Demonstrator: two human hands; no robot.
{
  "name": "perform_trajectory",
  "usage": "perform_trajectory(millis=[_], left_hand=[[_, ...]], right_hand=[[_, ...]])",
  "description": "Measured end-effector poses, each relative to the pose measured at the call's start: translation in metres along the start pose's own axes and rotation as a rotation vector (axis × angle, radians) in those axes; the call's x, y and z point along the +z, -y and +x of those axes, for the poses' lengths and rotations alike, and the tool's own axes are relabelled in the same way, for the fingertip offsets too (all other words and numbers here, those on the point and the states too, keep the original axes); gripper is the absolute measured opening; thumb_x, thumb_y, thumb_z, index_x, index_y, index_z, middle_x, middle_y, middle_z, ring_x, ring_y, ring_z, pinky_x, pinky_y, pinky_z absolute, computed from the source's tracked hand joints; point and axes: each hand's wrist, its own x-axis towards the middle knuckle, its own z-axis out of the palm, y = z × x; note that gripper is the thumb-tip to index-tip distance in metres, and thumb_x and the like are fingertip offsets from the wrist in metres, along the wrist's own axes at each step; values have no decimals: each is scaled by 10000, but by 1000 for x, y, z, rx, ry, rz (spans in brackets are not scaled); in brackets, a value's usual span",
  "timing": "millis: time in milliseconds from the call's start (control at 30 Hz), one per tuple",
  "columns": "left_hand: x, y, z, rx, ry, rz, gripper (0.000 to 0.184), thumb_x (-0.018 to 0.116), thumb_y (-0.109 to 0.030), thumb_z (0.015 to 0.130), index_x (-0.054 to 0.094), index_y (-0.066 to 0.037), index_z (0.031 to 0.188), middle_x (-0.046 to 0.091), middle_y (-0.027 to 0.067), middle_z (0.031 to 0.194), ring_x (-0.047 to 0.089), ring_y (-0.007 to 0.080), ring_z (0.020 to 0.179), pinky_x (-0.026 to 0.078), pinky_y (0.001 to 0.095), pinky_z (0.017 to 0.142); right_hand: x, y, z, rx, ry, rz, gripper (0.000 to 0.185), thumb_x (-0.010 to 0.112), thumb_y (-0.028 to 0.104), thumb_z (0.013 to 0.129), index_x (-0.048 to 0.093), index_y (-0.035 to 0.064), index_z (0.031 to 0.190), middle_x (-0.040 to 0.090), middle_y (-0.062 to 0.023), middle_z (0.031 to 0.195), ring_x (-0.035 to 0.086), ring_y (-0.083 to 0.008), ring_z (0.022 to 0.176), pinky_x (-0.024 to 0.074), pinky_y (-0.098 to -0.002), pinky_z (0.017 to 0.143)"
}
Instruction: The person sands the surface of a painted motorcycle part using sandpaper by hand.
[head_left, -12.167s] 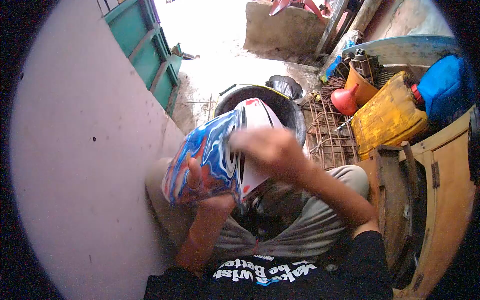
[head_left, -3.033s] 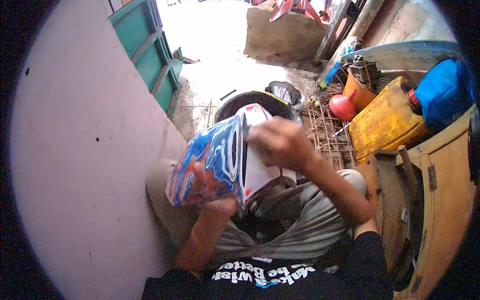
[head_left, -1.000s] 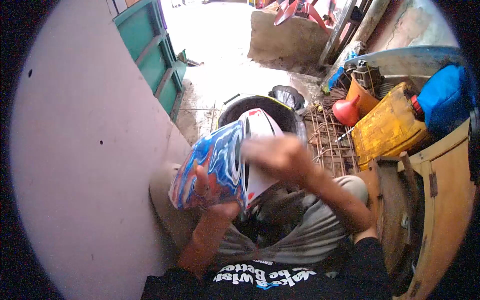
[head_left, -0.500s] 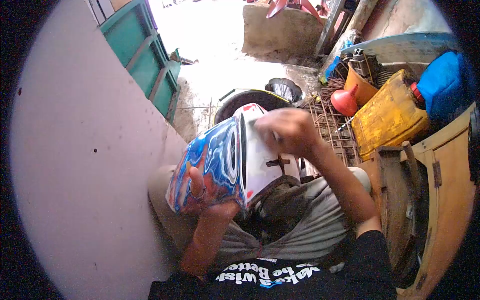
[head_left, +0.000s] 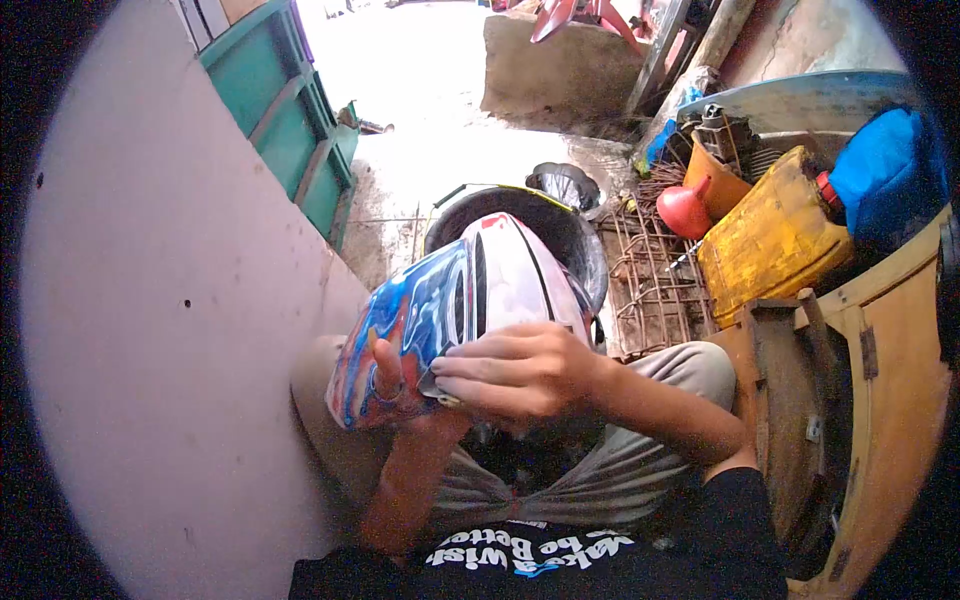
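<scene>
A rounded, helmet-shaped shell [head_left: 525, 275] rests over my lap, its glossy surface painted in marbled blue and red on the left and white on the right. My left hand [head_left: 400, 395] supports the painted shell from below on the left, thumb up against the blue-red side. My right hand [head_left: 520, 370] lies across the shell's near part with fingers pressed together. Under its fingertips shows a small grey piece [head_left: 429, 384], thin like a folded sheet; its exact kind I cannot make out. The palm side of the right hand is hidden.
A dark round tub [head_left: 590, 260] stands just beyond the shell. On the right are a metal grid [head_left: 650, 270], a red funnel [head_left: 684, 208], a yellow jerrycan [head_left: 775, 240] and a wooden cabinet [head_left: 890, 380]. A pale wall [head_left: 170, 330] closes the left side.
My right hand has come down and left from above the white part to the shell's near edge, close to my left hand. The left hand keeps its hold.
</scene>
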Motion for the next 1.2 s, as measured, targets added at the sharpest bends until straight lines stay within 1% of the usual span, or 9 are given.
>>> perform_trajectory(millis=[133, 300, 433, 467, 667, 867, 1000, 1067, 1200], left_hand=[[16, 4, 0, 40, -154, 260, 1044, 634, -796, 848, 374, -99, 1580, 513, 188, 1532, 522, 393, 1383, 402, 604, 1172], [42, 13, 16, 93, -329, 584, 1036, 637, -793, 848, 385, -99, 1575, 518, 181, 1527, 524, 390, 1383, 405, 600, 1173], [57, 19, 16, 110, -486, 829, 1029, 638, -790, 849, 393, -100, 1571, 523, 176, 1524, 525, 389, 1384, 407, 597, 1174], [59, 19, 16, 111, -519, 889, 1028, 639, -790, 849, 395, -100, 1570, 524, 175, 1523, 526, 388, 1384, 407, 596, 1174], [36, 5, 8, 56, -421, 770, 1062, 619, -802, 856, 369, -69, 1582, 505, 183, 1541, 518, 381, 1394, 400, 574, 1182], [33, -14, 6, 73, -407, 914, 1070, 570, -816, 872, 365, -43, 1581, 509, 187, 1536, 524, 371, 1387, 409, 549, 1177], [35, -31, -9, 102, -375, 1043, 1068, 533, -827, 880, 369, -36, 1580, 514, 185, 1533, 526, 363, 1384, 411, 536, 1176], [36, -34, -17, 106, -364, 1116, 1068, 514, -832, 885, 372, -33, 1579, 516, 184, 1531, 527, 359, 1382, 412, 530, 1175], [35, -36, -14, 130, -352, 1236, 1070, 477, -843, 893, 376, -26, 1577, 520, 182, 1528, 529, 352, 1379, 414, 517, 1173]], right_hand=[[-12, -48, -15, 586, 114, -118, 211, 729, 167, 855, 755, 92, 1050, 781, -89, 1093, 772, -250, 960, 625, -387, 797], [5, 8, -1, 94, -6, -51, 201, 605, 108, 932, 760, 129, 1059, 782, -58, 1162, 772, -178, 992, 628, -335, 859], [-10, -72, -29, 672, 206, -276, 137, 700, 190, 926, 770, 112, 1015, 754, -167, 932, 758, -315, 852, 594, -417, 721], [-14, -83, -31, 867, 36, -97, 255, 656, 293, 955, 747, 62, 899, 735, -174, 821, 721, -386, 754, 578, -488, 686], [21, -173, -118, 1376, 324, 34, 387, 711, 412, 923, 805, 58, 1048, 768, -214, 995, 753, -366, 924, 582, -467, 858], [112, -227, -206, 1233, 648, -5, 308, 722, 332, 878, 807, 121, 1085, 762, -210, 1063, 746, -390, 981, 594, -483, 916], [148, -227, -231, 1083, 818, -365, 295, 636, 212, 875, 789, 42, 1061, 759, -234, 1072, 751, -398, 1001, 601, -509, 891], [169, -224, -228, 1169, 1018, -177, 310, 616, 215, 895, 786, 46, 1093, 755, -245, 1098, 748, -391, 1035, 600, -501, 899], [187, -226, -232, 1317, 892, -8, 321, 624, 216, 892, 782, 35, 1105, 746, -252, 1128, 739, -397, 1065, 596, -499, 910]])
